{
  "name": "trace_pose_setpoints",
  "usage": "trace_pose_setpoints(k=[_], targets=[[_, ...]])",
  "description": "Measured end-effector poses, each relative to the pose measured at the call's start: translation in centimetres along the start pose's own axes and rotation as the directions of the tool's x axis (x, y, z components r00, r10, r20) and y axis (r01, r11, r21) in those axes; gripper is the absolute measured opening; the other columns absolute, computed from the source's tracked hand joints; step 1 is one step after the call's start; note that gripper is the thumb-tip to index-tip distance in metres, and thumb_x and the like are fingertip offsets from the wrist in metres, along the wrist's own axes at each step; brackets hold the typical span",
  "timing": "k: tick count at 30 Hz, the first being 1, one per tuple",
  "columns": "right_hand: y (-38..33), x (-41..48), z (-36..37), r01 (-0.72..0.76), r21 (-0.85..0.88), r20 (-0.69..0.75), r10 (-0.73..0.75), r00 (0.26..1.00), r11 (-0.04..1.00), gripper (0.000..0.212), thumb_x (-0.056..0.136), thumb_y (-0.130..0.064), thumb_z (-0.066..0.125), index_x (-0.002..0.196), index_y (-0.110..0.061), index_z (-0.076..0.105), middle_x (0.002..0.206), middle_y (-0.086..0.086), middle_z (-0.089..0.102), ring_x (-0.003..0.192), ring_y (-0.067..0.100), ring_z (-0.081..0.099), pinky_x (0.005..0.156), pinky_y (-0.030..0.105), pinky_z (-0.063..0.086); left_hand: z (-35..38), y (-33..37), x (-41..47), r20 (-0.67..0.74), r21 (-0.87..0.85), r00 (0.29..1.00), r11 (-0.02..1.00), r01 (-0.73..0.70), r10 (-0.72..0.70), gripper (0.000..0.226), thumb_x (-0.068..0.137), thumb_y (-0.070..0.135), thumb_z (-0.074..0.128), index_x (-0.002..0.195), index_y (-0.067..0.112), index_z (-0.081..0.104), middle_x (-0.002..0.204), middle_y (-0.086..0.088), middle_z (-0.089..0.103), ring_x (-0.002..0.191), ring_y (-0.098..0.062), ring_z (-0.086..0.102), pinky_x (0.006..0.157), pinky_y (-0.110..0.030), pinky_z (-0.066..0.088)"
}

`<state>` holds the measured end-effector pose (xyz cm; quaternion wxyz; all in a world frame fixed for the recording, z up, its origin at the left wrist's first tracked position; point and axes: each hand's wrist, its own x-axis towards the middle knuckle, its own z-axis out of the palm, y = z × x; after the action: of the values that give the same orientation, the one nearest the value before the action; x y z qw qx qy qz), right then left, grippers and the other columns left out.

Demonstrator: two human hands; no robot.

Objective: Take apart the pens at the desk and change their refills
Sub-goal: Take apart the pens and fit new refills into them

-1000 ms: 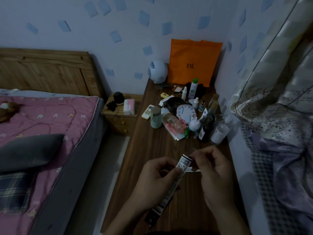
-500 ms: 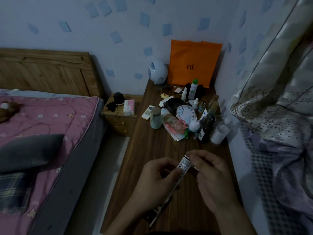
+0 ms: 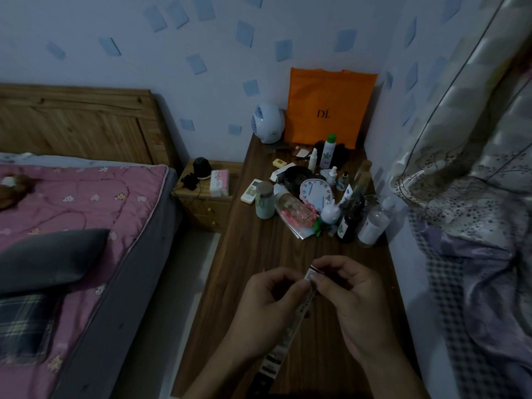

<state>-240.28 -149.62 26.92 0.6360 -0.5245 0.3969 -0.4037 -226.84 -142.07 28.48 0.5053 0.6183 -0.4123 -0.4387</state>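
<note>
Both hands pinch the refill pack (image 3: 290, 326) above the table (image 3: 259, 254): left hand (image 3: 267, 300) mid-sleeve, right hand (image 3: 348, 295) at the top flap. Looks light, thin and floppy, so grip near the opening.

**Colours at the desk**

A dark brown wood-grain desk (image 3: 253, 254) carries an orange fabric bag (image 3: 328, 108) (black lettering). The long packet (image 3: 290, 326) shows black-and-white print. The quilted bedspread (image 3: 80, 203) is pink; pale wallpaper (image 3: 201, 38) bears blue rectangles.
</note>
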Motion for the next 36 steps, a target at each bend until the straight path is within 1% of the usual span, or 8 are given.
trace_pose_setpoints(k=[7,11,15,20,24,28,32,36], targets=[[0.3,-0.1,-0.1,-0.045,0.004,0.000,0.045,0.999,0.999,0.023,0.077,0.007,0.076,0.087,-0.014,0.077,0.086,0.008,0.078,0.082,0.016,0.074,0.069,0.024,0.059,0.1,-0.5,0.3,-0.028,-0.074,1.000,0.997,-0.006,0.004,0.011,0.090,0.015,0.067,0.082,0.013,0.075,0.081,-0.009,0.076,0.070,-0.013,0.071,0.063,-0.021,0.055],[0.5,-0.1,-0.6,-0.098,0.102,0.035,0.095,0.995,0.990,0.014,0.071,-0.011,0.076,0.084,-0.015,0.080,0.087,0.012,0.078,0.083,0.021,0.075,0.070,0.028,0.060,-0.1,-0.6,0.5,-0.015,-0.105,1.000,0.994,0.019,-0.021,0.012,0.090,0.015,0.066,0.082,0.015,0.075,0.084,-0.006,0.077,0.071,-0.014,0.073,0.061,-0.018,0.055],[1.2,0.0,-0.9,-0.071,0.036,0.036,0.070,0.997,0.997,0.028,0.083,0.005,0.071,0.086,-0.021,0.079,0.089,0.008,0.078,0.085,0.017,0.074,0.069,0.024,0.058,0.2,-1.3,0.8,-0.031,-0.082,0.999,0.997,0.012,-0.015,0.012,0.089,0.023,0.068,0.082,0.020,0.077,0.084,-0.003,0.078,0.075,-0.016,0.075,0.064,-0.019,0.054],[2.0,0.5,-1.1,-0.064,0.002,0.004,0.064,0.998,0.998,0.035,0.082,0.007,0.071,0.088,-0.026,0.077,0.090,0.004,0.078,0.084,0.013,0.073,0.069,0.021,0.057,0.5,-2.1,1.2,-0.018,-0.091,0.999,0.996,0.026,-0.027,0.014,0.085,0.032,0.069,0.082,0.022,0.077,0.082,-0.001,0.079,0.073,-0.013,0.075,0.062,-0.017,0.053],[3.2,0.8,-1.4,-0.101,0.008,-0.026,0.101,0.995,0.995,0.031,0.083,0.007,0.071,0.090,-0.023,0.077,0.091,0.002,0.078,0.088,0.012,0.073,0.068,0.020,0.056,0.5,-2.8,1.9,0.013,-0.061,0.997,0.995,0.081,-0.081,0.010,0.089,0.027,0.068,0.084,0.023,0.076,0.085,0.000,0.077,0.075,-0.010,0.073,0.063,-0.016,0.052],[4.8,1.2,-1.7,-0.163,-0.010,-0.092,0.161,0.983,0.987,0.025,0.084,0.004,0.071,0.095,-0.018,0.076,0.095,0.005,0.077,0.094,0.019,0.073,0.074,0.028,0.055,0.7,-3.9,2.4,0.032,-0.016,0.989,0.989,0.148,-0.147,0.009,0.090,0.027,0.067,0.085,0.024,0.075,0.088,0.001,0.076,0.078,-0.010,0.072,0.065,-0.018,0.052],[6.1,1.3,-1.8,-0.187,-0.008,-0.123,0.185,0.975,0.982,0.024,0.085,0.005,0.070,0.097,-0.015,0.075,0.097,0.007,0.077,0.095,0.019,0.073,0.070,0.025,0.056,1.0,-5.0,2.9,0.013,-0.030,0.983,0.983,0.182,-0.182,0.011,0.090,0.022,0.068,0.083,0.018,0.076,0.084,-0.003,0.077,0.076,-0.013,0.072,0.065,-0.019,0.053],[7.2,1.5,-2.3,-0.235,-0.007,-0.089,0.233,0.968,0.972,0.018,0.088,-0.006,0.071,0.093,-0.021,0.079,0.098,0.002,0.078,0.093,0.014,0.073,0.070,0.026,0.058,1.6,-5.7,3.5,-0.016,-0.083,0.980,0.977,0.195,-0.197,0.012,0.092,0.016,0.064,0.088,0.011,0.074,0.087,-0.006,0.075,0.079,-0.017,0.072,0.066,-0.021,0.057]])
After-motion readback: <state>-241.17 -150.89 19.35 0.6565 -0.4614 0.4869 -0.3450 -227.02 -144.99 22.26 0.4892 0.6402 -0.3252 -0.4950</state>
